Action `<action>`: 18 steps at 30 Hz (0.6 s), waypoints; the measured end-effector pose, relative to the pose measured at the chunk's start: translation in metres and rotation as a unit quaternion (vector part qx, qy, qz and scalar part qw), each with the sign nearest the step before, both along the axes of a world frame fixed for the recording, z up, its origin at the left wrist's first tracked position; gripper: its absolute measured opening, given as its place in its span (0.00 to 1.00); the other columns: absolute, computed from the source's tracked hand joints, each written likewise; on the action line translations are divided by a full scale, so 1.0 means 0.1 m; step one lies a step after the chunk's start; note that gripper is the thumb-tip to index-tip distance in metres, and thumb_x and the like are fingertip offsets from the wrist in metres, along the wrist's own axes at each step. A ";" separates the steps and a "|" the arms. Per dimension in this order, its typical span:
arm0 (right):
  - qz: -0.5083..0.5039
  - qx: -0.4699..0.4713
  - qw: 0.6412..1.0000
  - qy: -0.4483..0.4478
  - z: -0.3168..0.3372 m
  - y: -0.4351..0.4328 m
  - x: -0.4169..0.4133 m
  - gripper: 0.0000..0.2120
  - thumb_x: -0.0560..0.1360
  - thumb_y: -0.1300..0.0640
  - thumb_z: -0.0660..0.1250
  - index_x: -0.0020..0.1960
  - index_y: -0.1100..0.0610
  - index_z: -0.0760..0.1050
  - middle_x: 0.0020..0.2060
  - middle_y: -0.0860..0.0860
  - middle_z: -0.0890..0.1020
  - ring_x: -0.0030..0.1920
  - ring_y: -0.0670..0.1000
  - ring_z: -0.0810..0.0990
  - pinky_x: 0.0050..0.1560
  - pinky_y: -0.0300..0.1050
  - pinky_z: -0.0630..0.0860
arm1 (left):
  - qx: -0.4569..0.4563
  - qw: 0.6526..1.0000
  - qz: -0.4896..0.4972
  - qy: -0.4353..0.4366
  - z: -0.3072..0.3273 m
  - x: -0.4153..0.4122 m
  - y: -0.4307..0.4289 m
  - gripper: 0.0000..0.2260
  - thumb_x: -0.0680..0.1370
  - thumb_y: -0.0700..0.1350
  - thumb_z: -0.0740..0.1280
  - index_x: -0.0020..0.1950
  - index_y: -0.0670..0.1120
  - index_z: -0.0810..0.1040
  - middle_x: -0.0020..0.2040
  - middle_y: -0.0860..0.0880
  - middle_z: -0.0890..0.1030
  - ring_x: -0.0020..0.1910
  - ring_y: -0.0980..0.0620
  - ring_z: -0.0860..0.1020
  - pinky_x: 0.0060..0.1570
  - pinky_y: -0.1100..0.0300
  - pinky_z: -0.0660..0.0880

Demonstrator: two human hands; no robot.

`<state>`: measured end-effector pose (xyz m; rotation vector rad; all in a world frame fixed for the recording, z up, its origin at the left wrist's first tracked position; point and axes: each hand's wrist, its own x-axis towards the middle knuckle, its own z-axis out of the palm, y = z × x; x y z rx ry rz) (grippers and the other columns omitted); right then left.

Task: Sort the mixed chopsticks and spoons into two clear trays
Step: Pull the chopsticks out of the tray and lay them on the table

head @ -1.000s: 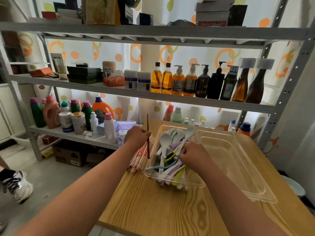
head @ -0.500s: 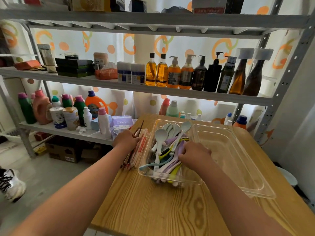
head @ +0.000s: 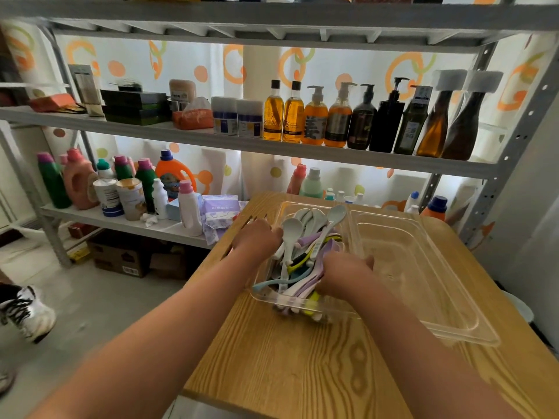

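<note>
- Head view: I see the left hand (head: 257,240) at the left tray (head: 263,297) outer rim, over chopsticks (head: 252,220) on the table (head: 302,373); I cannot tell its grasp.
- The right hand (head: 344,275) digs among the spoons (head: 292,229) heaped in that tray, probably hunting strays; its grasp is hidden too.
- The right tray (head: 423,282) sits alongside, and the spoon heap blocks my view beneath.

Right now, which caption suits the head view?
Left hand and right hand meet at a spoon-filled tray; the neighbouring tray is empty.

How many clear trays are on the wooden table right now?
2. The left tray holds the spoons; the right tray sits right beside it, nothing visible inside.
</note>
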<state>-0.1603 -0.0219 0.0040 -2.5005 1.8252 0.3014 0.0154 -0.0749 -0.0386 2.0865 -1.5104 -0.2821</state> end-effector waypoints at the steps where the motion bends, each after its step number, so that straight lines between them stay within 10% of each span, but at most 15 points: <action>1: 0.013 0.003 0.999 0.041 -0.02 -0.01 0.01 0.17 0.76 0.54 0.62 0.63 0.57 0.68 0.54 0.54 0.73 0.58 0.56 0.73 0.61 0.55 0.63 | -0.003 1.000 0.000 -0.008 -0.04 -0.03 -0.01 0.19 0.80 0.55 0.56 0.59 0.42 0.76 0.55 0.43 0.80 0.52 0.43 0.77 0.48 0.53 0.72; 9: 0.025 0.011 0.996 0.081 -0.12 -0.08 0.02 0.25 0.77 0.59 0.59 0.73 0.59 0.57 0.59 0.57 0.74 0.62 0.59 0.71 0.61 0.54 0.61 | -0.028 1.000 0.011 -0.006 -0.10 -0.08 0.00 0.15 0.81 0.49 0.57 0.60 0.42 0.75 0.57 0.43 0.79 0.54 0.43 0.77 0.50 0.53 0.73; 18: -0.016 -0.017 0.998 0.063 -0.18 -0.07 0.09 0.16 0.77 0.58 0.59 0.65 0.54 0.68 0.57 0.55 0.76 0.60 0.57 0.71 0.59 0.54 0.60 | -0.030 0.999 0.007 0.023 -0.10 -0.08 0.03 0.16 0.81 0.51 0.57 0.60 0.42 0.75 0.55 0.43 0.80 0.52 0.43 0.79 0.53 0.49 0.77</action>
